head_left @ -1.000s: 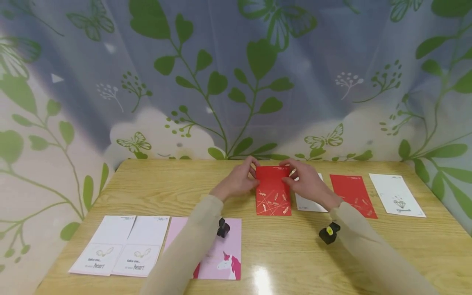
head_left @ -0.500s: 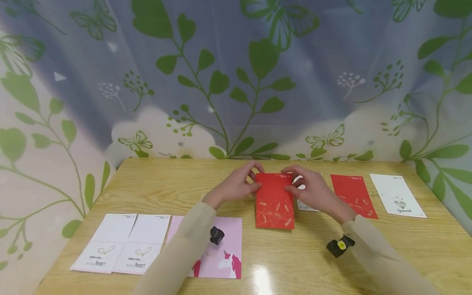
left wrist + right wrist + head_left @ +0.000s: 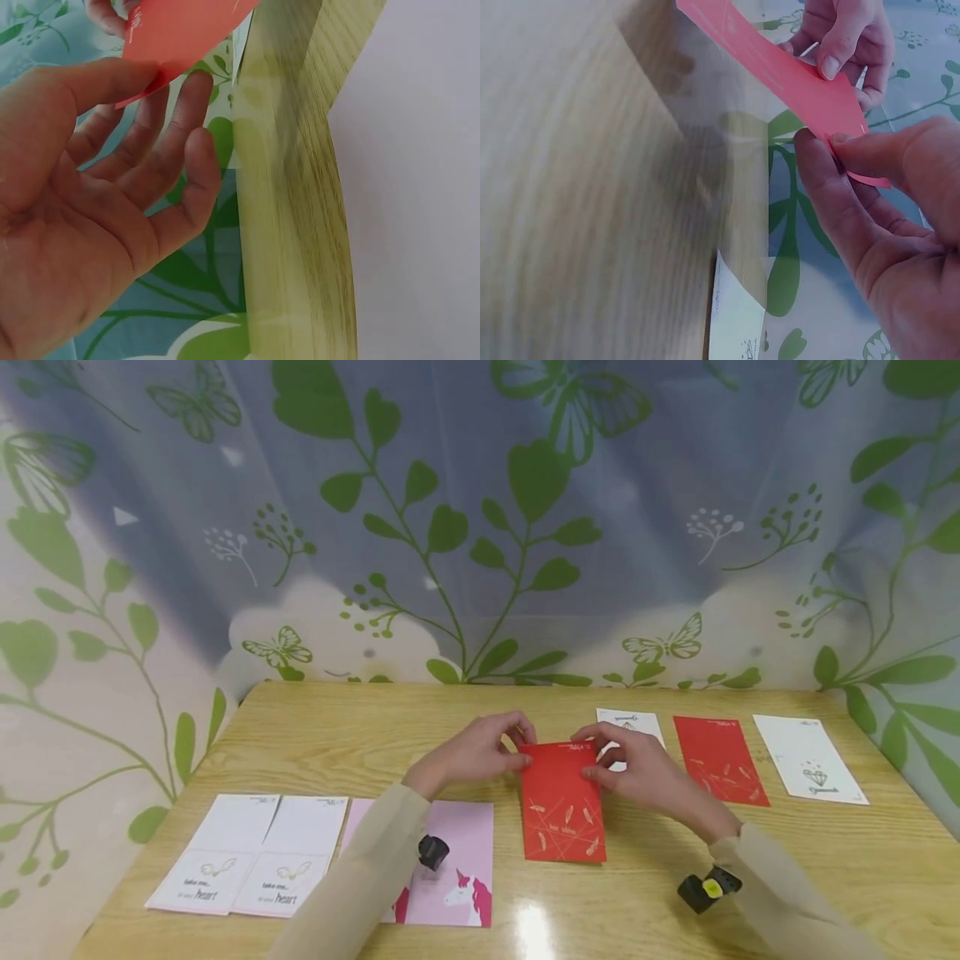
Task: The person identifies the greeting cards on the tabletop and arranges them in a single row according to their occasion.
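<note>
Both hands hold a red card (image 3: 562,802) with gold feather prints, one at each side of its far end. My left hand (image 3: 480,749) pinches the upper left edge; in the left wrist view its thumb lies on the card's face (image 3: 176,37). On the opposite edge my right hand (image 3: 637,768) pinches the card between thumb and fingers, as the right wrist view also shows. That view shows the card (image 3: 795,82) raised off the table and slightly bent. Behind the right hand, a white card (image 3: 630,720) with a diamond print is partly hidden.
To the right lie another red card (image 3: 720,760) and a white diamond card (image 3: 810,760). At front left, two white "heart" cards (image 3: 202,860) (image 3: 288,860) overlap beside pink unicorn cards (image 3: 461,852), partly under the left sleeve. A patterned cloth (image 3: 465,527) hangs behind the wooden table (image 3: 360,735).
Both hands have drawn the red card off the far part of the table toward the body. The white card behind it is now more exposed.
</note>
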`<state>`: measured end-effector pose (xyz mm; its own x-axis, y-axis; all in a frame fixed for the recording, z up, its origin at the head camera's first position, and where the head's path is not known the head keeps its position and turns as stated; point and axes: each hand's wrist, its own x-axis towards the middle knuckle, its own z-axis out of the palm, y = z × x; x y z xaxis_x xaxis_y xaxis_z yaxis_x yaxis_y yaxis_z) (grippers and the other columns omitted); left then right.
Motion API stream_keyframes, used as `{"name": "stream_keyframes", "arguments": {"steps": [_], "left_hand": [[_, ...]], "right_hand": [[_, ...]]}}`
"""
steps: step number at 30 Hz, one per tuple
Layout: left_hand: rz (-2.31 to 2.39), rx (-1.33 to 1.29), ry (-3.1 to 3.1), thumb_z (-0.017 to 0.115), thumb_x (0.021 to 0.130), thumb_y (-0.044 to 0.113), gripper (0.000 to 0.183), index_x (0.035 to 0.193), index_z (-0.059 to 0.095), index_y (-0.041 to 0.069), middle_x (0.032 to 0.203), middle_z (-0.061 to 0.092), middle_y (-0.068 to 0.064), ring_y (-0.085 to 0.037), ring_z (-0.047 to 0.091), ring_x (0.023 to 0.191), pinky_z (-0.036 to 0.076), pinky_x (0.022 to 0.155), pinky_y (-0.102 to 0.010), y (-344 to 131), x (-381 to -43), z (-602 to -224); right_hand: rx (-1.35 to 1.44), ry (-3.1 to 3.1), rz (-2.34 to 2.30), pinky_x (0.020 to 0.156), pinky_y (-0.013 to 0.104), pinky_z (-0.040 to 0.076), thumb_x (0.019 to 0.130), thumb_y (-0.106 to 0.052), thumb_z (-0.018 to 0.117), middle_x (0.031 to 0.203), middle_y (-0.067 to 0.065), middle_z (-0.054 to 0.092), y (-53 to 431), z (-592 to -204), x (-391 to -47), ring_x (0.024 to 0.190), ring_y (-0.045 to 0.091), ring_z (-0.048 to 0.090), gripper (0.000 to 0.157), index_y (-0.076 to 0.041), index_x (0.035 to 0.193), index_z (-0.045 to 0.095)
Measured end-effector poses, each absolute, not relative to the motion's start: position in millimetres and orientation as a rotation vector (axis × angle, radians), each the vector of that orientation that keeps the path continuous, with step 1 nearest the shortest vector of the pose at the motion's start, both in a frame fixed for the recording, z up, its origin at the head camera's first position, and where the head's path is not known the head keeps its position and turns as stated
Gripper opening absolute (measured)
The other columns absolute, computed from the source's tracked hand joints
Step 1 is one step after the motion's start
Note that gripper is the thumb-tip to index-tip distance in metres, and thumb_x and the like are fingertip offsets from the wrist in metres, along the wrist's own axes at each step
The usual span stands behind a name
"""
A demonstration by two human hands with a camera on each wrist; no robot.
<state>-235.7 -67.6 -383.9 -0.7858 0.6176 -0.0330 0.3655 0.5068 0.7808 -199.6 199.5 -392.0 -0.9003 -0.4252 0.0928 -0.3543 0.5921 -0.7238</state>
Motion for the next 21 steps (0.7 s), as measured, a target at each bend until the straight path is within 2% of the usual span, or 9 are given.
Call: {"name": "stream_keyframes", "arguments": {"steps": [6,11,21], "left_hand": [[1.083,0.829,2.403,0.072,0.094,0.012,0.013,0.103,0.064,0.018,0.107,0.066,0.002,-0.014,0.068,0.094,0.057,0.086,-0.027,-70.6,-229.9,-383.2],[0.966,0.848,2.403,0.075,0.093,0.011,0.012,0.096,0.066,0.019,0.103,0.067,0.006,-0.013,0.065,0.096,0.055,0.086,-0.025,-71.0,-226.0,-387.3],[0.765,0.914,2.453,0.079,0.089,0.011,0.013,0.092,0.068,0.018,0.098,0.066,0.004,-0.014,0.058,0.096,0.050,0.089,-0.028,-67.1,-222.1,-397.5]], "right_hand": [[-0.724,2.715,-1.157,0.072,0.027,0.058,0.088,-0.005,0.078,0.103,0.007,0.068,197.7,-395.6,-190.9,0.076,0.007,0.067,0.037,-0.013,0.122,0.065],[-0.819,2.694,-1.070,0.069,0.024,0.056,0.087,-0.004,0.078,0.097,0.003,0.068,193.4,-400.9,-183.9,0.075,0.003,0.065,0.035,-0.013,0.118,0.063],[-0.893,2.671,-0.936,0.064,0.021,0.052,0.087,-0.006,0.079,0.084,-0.006,0.066,185.6,-410.4,-177.9,0.069,0.000,0.059,0.032,-0.017,0.112,0.062]]}}
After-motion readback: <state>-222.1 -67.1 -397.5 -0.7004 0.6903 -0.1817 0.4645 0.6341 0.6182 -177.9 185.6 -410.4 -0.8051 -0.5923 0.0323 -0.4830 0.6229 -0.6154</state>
